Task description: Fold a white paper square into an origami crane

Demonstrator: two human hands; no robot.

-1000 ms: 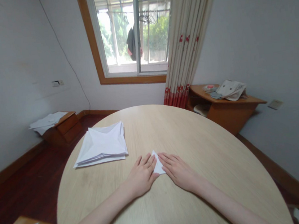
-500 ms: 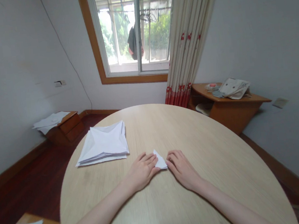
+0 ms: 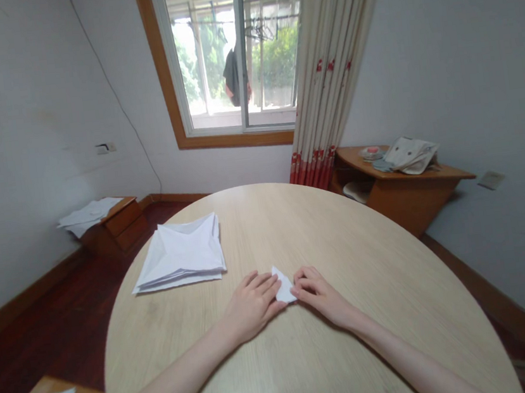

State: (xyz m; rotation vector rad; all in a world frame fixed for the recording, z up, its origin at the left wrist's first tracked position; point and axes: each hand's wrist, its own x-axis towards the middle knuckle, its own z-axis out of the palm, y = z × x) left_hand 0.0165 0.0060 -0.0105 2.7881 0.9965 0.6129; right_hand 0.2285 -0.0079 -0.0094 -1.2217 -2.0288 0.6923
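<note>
**Steady on one side, delicate on the other!**

Head view: the left hand (image 3: 256,303) lies flat, covering the left side of the folded paper (image 3: 283,289), mid-table (image 3: 324,227). Apart from it, the right hand (image 3: 321,296) curls at the right corner; pinching or merely touching, can't tell. Firm hold left, layers aligned: that'd keep creases crisp.

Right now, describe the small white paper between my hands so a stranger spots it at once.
On the round, pale table, find where the left hand and right hand nearly meet. Between them lies the small white paper, its tip pointing toward the window. Unlike the much bigger stack of white sheets to its left, it looks roughly triangular and is partly under the left hand.
</note>
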